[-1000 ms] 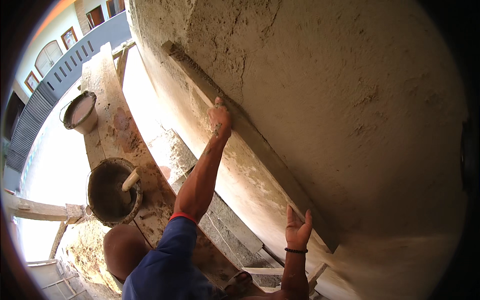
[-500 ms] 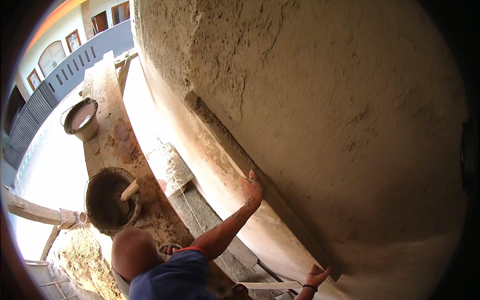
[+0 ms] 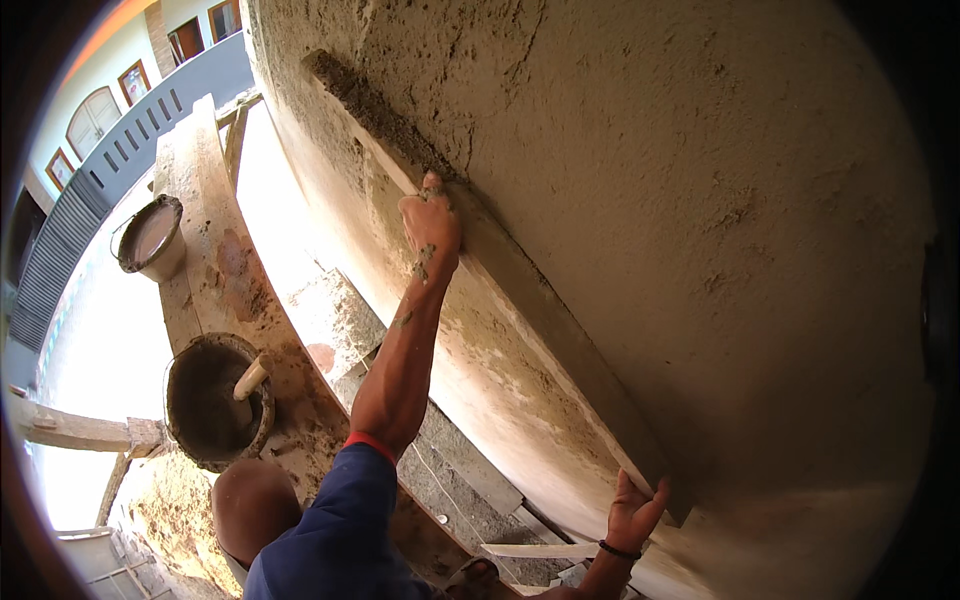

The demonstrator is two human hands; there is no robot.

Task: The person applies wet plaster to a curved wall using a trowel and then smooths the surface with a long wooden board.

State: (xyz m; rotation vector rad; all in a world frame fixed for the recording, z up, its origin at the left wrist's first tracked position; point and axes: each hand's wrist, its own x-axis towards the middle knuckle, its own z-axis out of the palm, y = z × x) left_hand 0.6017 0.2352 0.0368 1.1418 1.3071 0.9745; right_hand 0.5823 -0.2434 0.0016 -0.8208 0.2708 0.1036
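Observation:
A long straightedge [image 3: 545,315] lies slantwise against the plastered wall [image 3: 780,200]. Wet mortar [image 3: 375,108] is piled along its upper left part. My left hand [image 3: 432,222] is closed round the straightedge below that mortar, the arm stretched far out and grey smears on the wrist. Near the lower right end, my right hand [image 3: 635,512], with a dark band at the wrist, grips the edge between thumb and fingers. Part of both hands' hold is hidden by the straightedge. Beside it the wall is rough at upper left and smoother to the right.
On the plank [image 3: 225,290] at left stand a dark bucket [image 3: 268,420] with a wooden handle [image 3: 252,377] sticking out, and a pale bucket [image 3: 165,265] of murky liquid. A wooden beam [image 3: 75,430] juts in at far left. Beyond are a grey fence [image 3: 135,140] and a house.
The straightedge has shifted up and left along the wall, its upper end most. My left hand moved up with it, and my right hand rose slightly. More mortar shows on its upper part.

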